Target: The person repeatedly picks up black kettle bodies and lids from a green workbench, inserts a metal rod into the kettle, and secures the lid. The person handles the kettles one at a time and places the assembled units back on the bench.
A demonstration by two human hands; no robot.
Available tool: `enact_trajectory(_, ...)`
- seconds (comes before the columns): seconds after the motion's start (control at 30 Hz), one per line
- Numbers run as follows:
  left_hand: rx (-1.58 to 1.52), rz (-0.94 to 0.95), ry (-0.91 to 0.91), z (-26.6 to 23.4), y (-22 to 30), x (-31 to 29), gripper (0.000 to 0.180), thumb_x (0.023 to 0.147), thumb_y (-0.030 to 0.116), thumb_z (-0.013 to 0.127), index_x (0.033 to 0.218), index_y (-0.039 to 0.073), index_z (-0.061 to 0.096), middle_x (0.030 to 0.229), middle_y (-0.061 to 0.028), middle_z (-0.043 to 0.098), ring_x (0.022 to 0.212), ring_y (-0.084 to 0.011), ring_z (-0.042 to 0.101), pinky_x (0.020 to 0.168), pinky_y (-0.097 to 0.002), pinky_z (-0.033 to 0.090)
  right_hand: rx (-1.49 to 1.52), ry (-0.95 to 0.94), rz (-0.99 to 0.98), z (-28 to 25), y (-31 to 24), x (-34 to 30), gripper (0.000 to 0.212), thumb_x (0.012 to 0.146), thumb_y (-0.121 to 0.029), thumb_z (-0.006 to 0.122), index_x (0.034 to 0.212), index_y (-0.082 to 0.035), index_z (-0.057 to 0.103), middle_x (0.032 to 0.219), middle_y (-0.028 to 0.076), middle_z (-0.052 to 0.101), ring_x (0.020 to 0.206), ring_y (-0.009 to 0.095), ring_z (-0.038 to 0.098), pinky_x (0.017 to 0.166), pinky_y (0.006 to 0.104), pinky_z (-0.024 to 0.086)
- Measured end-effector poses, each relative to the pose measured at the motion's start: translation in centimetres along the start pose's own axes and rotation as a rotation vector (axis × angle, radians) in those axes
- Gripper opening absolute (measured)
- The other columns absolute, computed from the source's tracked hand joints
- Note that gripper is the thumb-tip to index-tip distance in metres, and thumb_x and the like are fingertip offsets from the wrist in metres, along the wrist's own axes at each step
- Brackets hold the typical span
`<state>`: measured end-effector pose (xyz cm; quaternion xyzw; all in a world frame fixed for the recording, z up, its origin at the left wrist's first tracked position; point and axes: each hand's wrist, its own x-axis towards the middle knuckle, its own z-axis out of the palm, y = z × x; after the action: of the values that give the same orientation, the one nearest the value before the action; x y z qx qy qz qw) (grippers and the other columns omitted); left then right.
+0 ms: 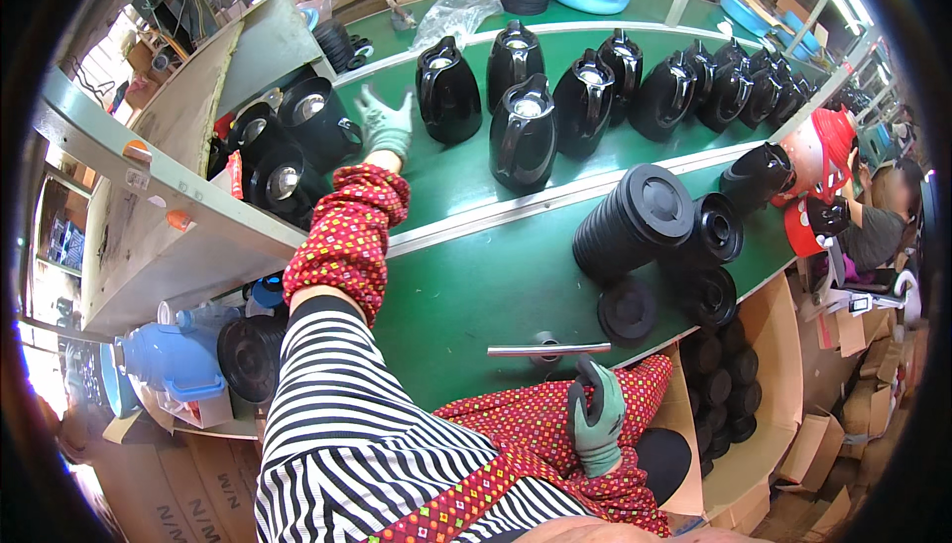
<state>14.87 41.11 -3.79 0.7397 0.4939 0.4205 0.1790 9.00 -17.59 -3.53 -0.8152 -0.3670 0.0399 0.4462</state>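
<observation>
My left hand (385, 126), in a pale green glove, reaches out over the green table with its fingers spread and nothing in them. Just left of it lies a black jug (311, 112) with a silvery inside, beside others like it. To its right stands an upright glossy black jug (448, 97). My right hand (597, 422), also gloved, hovers near my lap with thumb and fingers apart, holding nothing I can see. Closest to it is a metal bar (547, 350) at the table's near edge.
Several black jugs (524, 136) stand in rows to the right. A stack of black discs (640, 221) is on the nearer strip. An open carton (778, 364) of black parts stands at right. A grey metal frame (178, 181) borders the left. Across the table, a person (883, 216) sits.
</observation>
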Motion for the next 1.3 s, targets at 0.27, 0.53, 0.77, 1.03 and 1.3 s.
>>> enact_trajectory(0.27, 0.457, -0.265, -0.038, -6.6, -4.9, 5.5, 0.069, 0.094, 0.038, 0.075, 0.145, 0.001, 0.047, 0.154, -0.0317, 0.045, 0.118, -0.0456, 0.069, 0.098, -0.0503, 0.059, -0.018, 0.005, -0.009, 0.0, -0.2, 0.2, 0.040, 0.091, -0.004, 0.069, 0.131, 0.002, 0.067, 0.115, 0.018, 0.072, 0.098, 0.031, 0.072, 0.089, 0.0398, 0.056)
enact_trajectory(0.53, 0.367, 0.009, -0.123, -7.8, -3.1, 0.0, 0.062, 0.094, 0.037, 0.072, 0.142, 0.003, 0.053, 0.138, -0.0233, 0.064, 0.119, -0.0414, 0.068, 0.100, -0.0497, 0.056, -0.021, -0.023, -0.011, 0.1, -0.6, 0.3, 0.039, 0.090, -0.013, 0.076, 0.126, 0.000, 0.069, 0.116, 0.016, 0.074, 0.103, 0.035, 0.070, 0.092, 0.0435, 0.055)
enact_trajectory(0.77, -0.110, 0.543, -0.250, -18.8, 4.5, -14.3, 0.028, 0.089, 0.014, 0.079, 0.112, 0.006, 0.066, 0.111, -0.0184, 0.074, 0.096, -0.0398, 0.072, 0.081, -0.0435, 0.057, 0.104, -0.023, -0.117, -0.3, -5.4, 4.9, 0.051, 0.096, -0.019, 0.077, 0.138, 0.003, 0.058, 0.138, 0.028, 0.058, 0.109, 0.038, 0.069, 0.094, 0.0434, 0.056)
enact_trajectory(1.03, -0.260, 0.873, -0.674, -28.7, 12.2, -26.2, 0.035, 0.081, -0.005, 0.077, 0.113, 0.002, 0.066, 0.135, -0.0239, 0.068, 0.093, -0.0383, 0.076, 0.076, -0.0394, 0.061, 0.940, -0.323, 0.713, -1.5, -11.2, 9.1, 0.111, 0.090, -0.066, 0.074, 0.165, -0.001, 0.024, 0.148, 0.023, 0.053, 0.119, 0.028, 0.065, 0.080, 0.0363, 0.063)
enact_trajectory(1.3, -0.948, 0.650, -0.804, -29.1, 12.0, -31.3, 0.058, 0.091, -0.003, 0.072, 0.144, 0.002, 0.050, 0.158, -0.0320, 0.045, 0.096, -0.0301, 0.077, 0.077, -0.0318, 0.061, 1.100, -0.158, 0.511, -7.9, -8.3, 0.8, 0.076, 0.095, -0.036, 0.082, 0.153, -0.001, 0.048, 0.142, 0.010, 0.062, 0.129, 0.018, 0.059, 0.110, 0.0341, 0.049)
